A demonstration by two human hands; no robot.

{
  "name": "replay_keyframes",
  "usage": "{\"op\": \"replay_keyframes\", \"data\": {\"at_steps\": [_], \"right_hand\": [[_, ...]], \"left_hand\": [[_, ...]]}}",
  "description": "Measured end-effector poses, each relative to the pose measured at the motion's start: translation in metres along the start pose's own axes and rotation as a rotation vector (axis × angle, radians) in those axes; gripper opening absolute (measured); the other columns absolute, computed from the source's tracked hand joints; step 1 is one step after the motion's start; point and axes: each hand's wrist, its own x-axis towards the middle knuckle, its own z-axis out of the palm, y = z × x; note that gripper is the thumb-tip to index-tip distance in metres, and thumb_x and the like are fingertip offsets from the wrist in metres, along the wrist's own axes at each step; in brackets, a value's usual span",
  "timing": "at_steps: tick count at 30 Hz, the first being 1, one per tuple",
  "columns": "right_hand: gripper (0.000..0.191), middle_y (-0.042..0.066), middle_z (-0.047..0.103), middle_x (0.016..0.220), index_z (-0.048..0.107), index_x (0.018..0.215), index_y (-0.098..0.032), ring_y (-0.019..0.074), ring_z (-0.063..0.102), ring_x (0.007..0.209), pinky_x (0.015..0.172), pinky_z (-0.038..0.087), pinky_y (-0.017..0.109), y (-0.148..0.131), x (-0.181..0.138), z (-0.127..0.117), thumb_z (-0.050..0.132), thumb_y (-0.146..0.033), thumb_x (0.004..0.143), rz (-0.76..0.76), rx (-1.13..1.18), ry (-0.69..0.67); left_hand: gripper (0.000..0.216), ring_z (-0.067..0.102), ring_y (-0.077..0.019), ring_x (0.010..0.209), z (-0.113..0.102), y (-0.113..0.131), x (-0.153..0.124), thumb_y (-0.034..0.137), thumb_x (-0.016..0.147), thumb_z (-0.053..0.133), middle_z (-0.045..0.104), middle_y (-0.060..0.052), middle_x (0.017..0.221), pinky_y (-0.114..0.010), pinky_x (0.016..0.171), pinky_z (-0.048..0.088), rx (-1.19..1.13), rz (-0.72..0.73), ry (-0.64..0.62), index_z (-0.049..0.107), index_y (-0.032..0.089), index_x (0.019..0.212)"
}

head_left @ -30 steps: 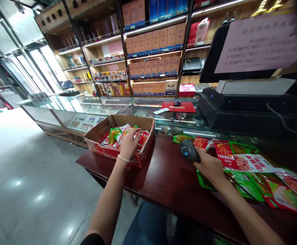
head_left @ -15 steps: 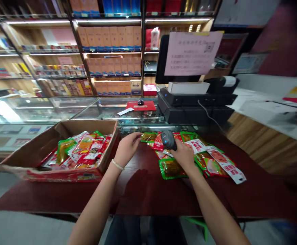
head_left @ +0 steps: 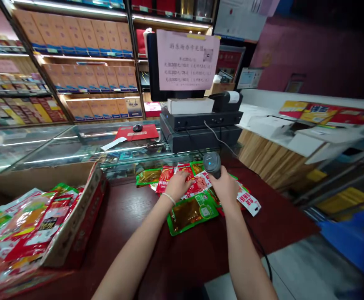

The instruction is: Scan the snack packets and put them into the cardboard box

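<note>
My right hand [head_left: 225,186] is wrapped round a dark handheld barcode scanner [head_left: 212,163], held upright over a spread of snack packets [head_left: 197,187] on the dark red counter [head_left: 132,208]. My left hand [head_left: 178,185] rests on the packets beside it, fingers curled on a red and white packet [head_left: 197,182]. A green packet with brown contents [head_left: 192,211] lies nearest me. At the left stands a cardboard box [head_left: 76,216] full of similar red and green packets [head_left: 22,225].
Behind the counter a glass display case [head_left: 76,146] carries a red mouse pad with a mouse [head_left: 137,128]. A till unit with a monitor and a pink notice [head_left: 186,60] stands behind the packets, with a receipt printer [head_left: 228,100]. Shelves of boxes fill the back wall.
My left hand left the box and came across onto the packets beside the scanner. The view swung right, so the box now sits at the far left.
</note>
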Motion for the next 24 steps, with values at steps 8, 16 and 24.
{"op": "replay_keyframes", "data": {"at_steps": [8,16,24], "right_hand": [[0.04,0.012,0.072,0.084,0.061,0.109,-0.022,0.0277,0.067,0.073,0.06,0.037,0.032,-0.004,-0.002,-0.001,0.051,-0.053,0.086,0.0,0.012,-0.06],[0.041,0.011,0.072,0.084,0.061,0.111,-0.021,0.0282,0.067,0.074,0.061,0.037,0.032,-0.01,-0.008,0.003,0.05,-0.053,0.087,-0.055,0.007,-0.025],[0.04,0.011,0.072,0.083,0.06,0.111,-0.02,0.0277,0.066,0.072,0.057,0.033,0.032,-0.02,-0.016,0.005,0.052,-0.051,0.086,-0.112,0.027,0.002]], "left_hand": [[0.064,0.049,-0.039,0.11,0.038,0.021,0.011,0.055,0.067,0.071,0.056,-0.024,0.11,-0.049,0.096,0.038,0.248,-0.211,0.1,0.057,0.007,0.106],[0.023,0.063,-0.0336,0.092,0.012,0.002,-0.002,0.017,0.076,0.057,0.064,-0.022,0.093,-0.044,0.086,0.045,0.055,-0.301,0.087,0.059,0.011,0.098],[0.037,0.061,-0.0339,0.103,-0.01,-0.02,-0.035,0.001,0.069,0.053,0.065,-0.022,0.101,-0.043,0.09,0.044,0.064,-0.313,0.023,0.062,0.011,0.103]]}}
